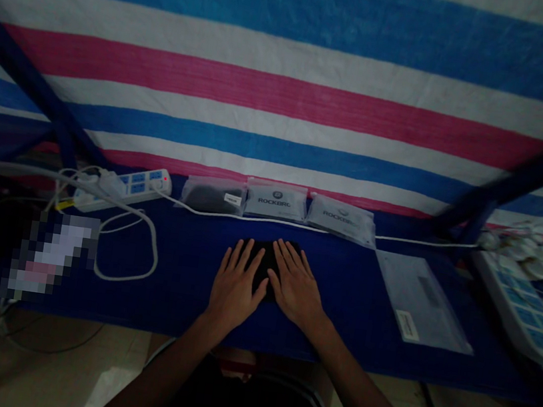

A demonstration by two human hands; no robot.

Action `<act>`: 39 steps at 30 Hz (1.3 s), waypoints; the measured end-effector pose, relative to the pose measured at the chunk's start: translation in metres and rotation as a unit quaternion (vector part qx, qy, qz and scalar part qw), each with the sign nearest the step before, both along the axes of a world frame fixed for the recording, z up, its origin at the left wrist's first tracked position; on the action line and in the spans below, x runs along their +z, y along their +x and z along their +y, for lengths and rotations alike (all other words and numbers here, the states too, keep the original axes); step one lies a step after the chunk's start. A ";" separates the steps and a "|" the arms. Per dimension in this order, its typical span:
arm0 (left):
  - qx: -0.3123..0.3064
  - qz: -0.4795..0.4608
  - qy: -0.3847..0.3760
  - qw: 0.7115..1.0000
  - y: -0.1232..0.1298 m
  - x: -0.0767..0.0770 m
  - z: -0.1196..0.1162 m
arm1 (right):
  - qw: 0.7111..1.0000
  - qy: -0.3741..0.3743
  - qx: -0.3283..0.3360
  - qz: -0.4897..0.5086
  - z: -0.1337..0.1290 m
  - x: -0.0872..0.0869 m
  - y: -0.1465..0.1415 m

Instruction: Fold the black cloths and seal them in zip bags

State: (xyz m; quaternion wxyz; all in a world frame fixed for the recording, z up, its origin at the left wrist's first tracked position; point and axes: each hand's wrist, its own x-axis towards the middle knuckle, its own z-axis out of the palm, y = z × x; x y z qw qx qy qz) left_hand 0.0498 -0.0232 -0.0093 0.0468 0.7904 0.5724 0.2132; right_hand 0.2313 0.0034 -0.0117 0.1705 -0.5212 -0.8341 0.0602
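Observation:
A piece of black folded fabric lies flat on the dark blue table, mostly covered by my hands. My left hand rests palm down on its left part, fingers stretched out. On the right part lies my right hand, also flat with the fingers extended. The two thumbs almost meet over the fabric's middle. Beyond them stand a clear pouch with dark contents, a printed pouch and a second printed pouch, in a row.
To the right lies a flat clear zip pouch with a label. A white power strip with cables stands at the left, another power strip at the far right. A white cable crosses the table. Behind hangs a striped sheet.

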 end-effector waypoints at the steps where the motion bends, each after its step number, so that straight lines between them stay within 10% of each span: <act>1: 0.000 0.002 -0.001 1.000 0.000 0.000 0.000 | 1.000 0.001 -0.002 -0.002 0.000 0.000 0.000; 17: 0.007 0.022 -0.005 1.000 -0.001 0.000 0.000 | 0.993 -0.044 0.008 0.108 0.013 -0.007 0.029; 26: -0.017 0.021 -0.009 1.000 -0.005 0.000 0.001 | 0.902 -0.004 -0.137 0.409 0.016 -0.004 0.057; 33: -0.162 0.054 -0.027 0.985 -0.039 0.025 0.023 | 0.864 0.008 -0.148 0.482 0.020 -0.005 0.055; 39: -0.088 -0.044 0.035 0.995 -0.022 0.041 -0.008 | 0.864 0.010 -0.143 0.482 0.020 -0.006 0.060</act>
